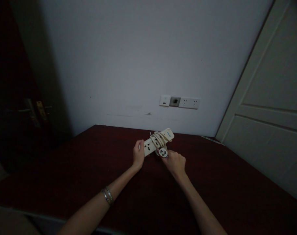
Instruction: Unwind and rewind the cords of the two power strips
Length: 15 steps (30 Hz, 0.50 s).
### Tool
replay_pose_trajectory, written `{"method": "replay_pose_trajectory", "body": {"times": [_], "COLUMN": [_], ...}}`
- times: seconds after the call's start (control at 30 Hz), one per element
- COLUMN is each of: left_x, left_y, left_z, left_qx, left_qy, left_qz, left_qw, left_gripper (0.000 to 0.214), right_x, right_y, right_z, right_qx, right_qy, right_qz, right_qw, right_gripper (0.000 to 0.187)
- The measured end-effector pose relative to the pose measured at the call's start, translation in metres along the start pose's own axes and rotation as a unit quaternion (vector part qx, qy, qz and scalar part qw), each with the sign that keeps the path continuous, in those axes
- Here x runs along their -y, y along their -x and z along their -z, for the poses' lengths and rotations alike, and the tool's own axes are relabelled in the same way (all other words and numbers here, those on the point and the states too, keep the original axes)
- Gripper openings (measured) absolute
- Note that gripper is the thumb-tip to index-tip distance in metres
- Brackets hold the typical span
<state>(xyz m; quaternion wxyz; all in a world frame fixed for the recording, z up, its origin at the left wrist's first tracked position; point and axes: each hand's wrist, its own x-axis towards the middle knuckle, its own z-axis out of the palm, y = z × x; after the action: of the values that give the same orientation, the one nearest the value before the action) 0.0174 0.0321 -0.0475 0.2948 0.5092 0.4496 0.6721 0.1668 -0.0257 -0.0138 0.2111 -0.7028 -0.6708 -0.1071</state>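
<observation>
A cream power strip (150,144) lies over the far middle of a dark red table (89,169), its cord (158,138) wound around its body. My left hand (138,155) grips the strip's near end, fingers closed around it. My right hand (175,162) pinches the round white plug (163,152) at the end of the cord, just right of the strip. Bracelets circle my left wrist (107,195).
A row of wall sockets (179,102) sits on the white wall behind the table. A white panelled door (273,107) stands at the right. A dark door with a metal handle (30,112) is at the left.
</observation>
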Motion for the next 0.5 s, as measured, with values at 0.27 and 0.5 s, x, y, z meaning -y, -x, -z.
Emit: {"method": "replay_pose_trajectory", "body": {"times": [0.27, 0.5], "left_x": [-0.009, -0.006], "left_y": [0.006, -0.008], "left_z": [-0.002, 0.014], "left_qx": [0.153, 0.345], "left_qy": [0.118, 0.139], "left_qz": [0.096, 0.176], "left_qw": [0.976, 0.911], "left_gripper": [0.052, 0.062], "right_x": [-0.011, -0.012], "right_y": [-0.002, -0.001], "right_z": [0.005, 0.003], "right_qx": [-0.020, -0.001], "right_qy": [0.005, 0.007], "right_qz": [-0.028, -0.023], "right_qw": [0.999, 1.000], "right_gripper": [0.048, 0.034]}}
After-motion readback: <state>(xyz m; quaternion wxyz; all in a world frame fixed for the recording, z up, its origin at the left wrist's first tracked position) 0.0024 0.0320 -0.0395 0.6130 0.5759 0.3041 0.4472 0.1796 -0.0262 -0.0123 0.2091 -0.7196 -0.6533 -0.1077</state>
